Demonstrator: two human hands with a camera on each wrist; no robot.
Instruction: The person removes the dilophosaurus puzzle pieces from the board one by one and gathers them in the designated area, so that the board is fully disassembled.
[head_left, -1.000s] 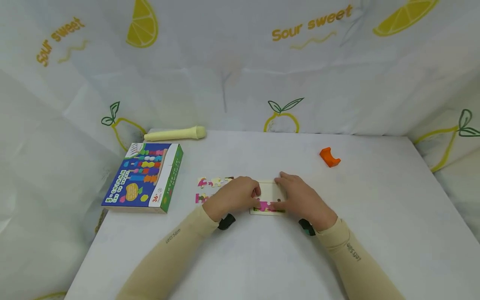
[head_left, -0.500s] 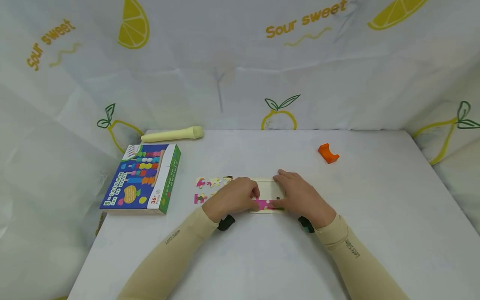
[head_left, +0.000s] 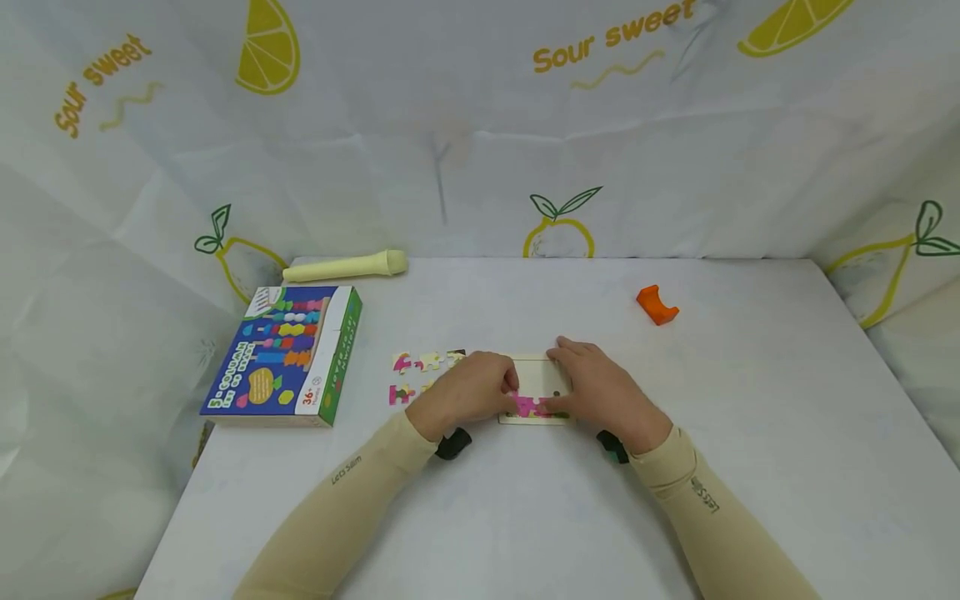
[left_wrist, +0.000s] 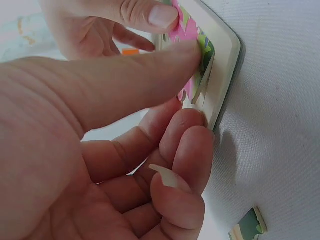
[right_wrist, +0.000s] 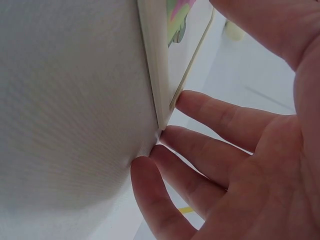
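A small wooden jigsaw puzzle board (head_left: 542, 377) with a pale raised rim lies between both hands. Pink and green puzzle pieces (head_left: 527, 406) cover its near strip; bare wood shows behind them. My left hand (head_left: 471, 387) pinches a puzzle piece (left_wrist: 206, 62) at the near left corner, thumb on top; one edge of that piece stands tilted up from the board. My right hand (head_left: 603, 387) holds the board's right side, its thumb pressing on the pieces and its fingertips (right_wrist: 187, 98) against the far rim and corner.
Several loose puzzle pieces (head_left: 401, 394) lie left of the board, some hidden behind the left hand. A boxed toy set (head_left: 281, 358) stands at the left, with a pale yellow toy microphone (head_left: 345, 267) behind it. An orange curved block (head_left: 657, 306) sits at the back right.
The head view has shifted slightly. Both hands keep nearly the same place on the board, and no piece has visibly moved.
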